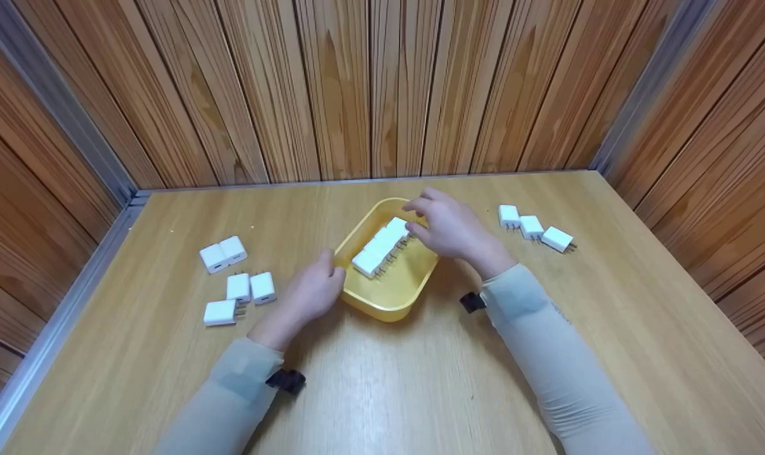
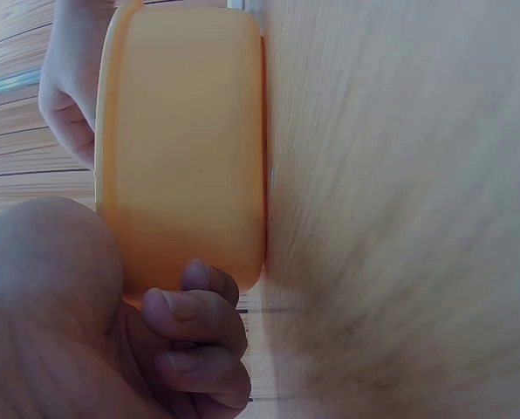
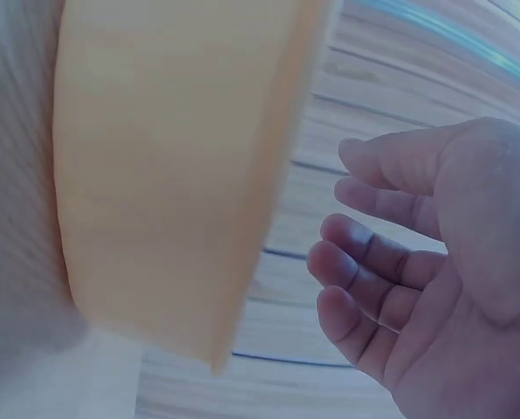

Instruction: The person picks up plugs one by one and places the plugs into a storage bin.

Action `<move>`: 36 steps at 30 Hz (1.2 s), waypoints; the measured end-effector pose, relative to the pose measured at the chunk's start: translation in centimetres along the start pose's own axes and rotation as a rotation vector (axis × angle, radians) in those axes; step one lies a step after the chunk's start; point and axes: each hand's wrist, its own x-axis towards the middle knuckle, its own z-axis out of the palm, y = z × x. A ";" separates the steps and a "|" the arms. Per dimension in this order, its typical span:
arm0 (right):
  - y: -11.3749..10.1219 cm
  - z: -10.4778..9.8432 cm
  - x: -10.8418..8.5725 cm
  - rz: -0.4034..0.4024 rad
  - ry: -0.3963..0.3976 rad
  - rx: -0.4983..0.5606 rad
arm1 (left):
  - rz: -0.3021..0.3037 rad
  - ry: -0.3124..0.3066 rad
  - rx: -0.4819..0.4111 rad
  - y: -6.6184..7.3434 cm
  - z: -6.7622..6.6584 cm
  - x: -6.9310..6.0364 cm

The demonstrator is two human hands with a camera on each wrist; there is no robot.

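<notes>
A yellow plastic tub (image 1: 389, 309) sits at a slant on the table, with a row of several white plug chargers (image 1: 371, 256) inside, their prongs toward the right. At the tub's left side, my left hand (image 1: 313, 287) holds the rim; the left wrist view has its thumb at the rim and curled fingers (image 2: 199, 319) against the outer wall. Over the tub's right rim is my right hand (image 1: 449, 227), close to the far end of the row. In the right wrist view, its loosely bent fingers (image 3: 352, 262) have nothing between them.
Left of the tub, several more white chargers (image 1: 238, 287) lie in loose groups on the wooden table (image 1: 382, 392). Three chargers (image 1: 531, 227) lie at the right. Wood-patterned panels (image 1: 344, 95) close off the back and both sides.
</notes>
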 end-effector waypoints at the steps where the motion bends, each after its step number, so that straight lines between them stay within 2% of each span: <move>1: 0.3 -0.3 0.0 0.012 0.006 0.005 | -0.003 -0.001 -0.003 0.0 0.0 0.0; 7: 1.9 -1.6 -0.3 0.104 0.028 0.018 | -0.005 -0.004 -0.012 0.0 0.0 0.0; 12: 3.2 -2.1 -0.4 0.177 0.038 0.044 | 0.022 0.019 0.010 -0.1 0.1 0.0; 29: 8.3 -2.9 -0.9 0.328 0.042 0.088 | 0.043 0.030 0.000 -0.1 0.1 -0.1; 36: 10.2 -2.7 -1.2 0.376 0.028 0.065 | 0.035 0.032 0.002 0.0 0.1 -0.1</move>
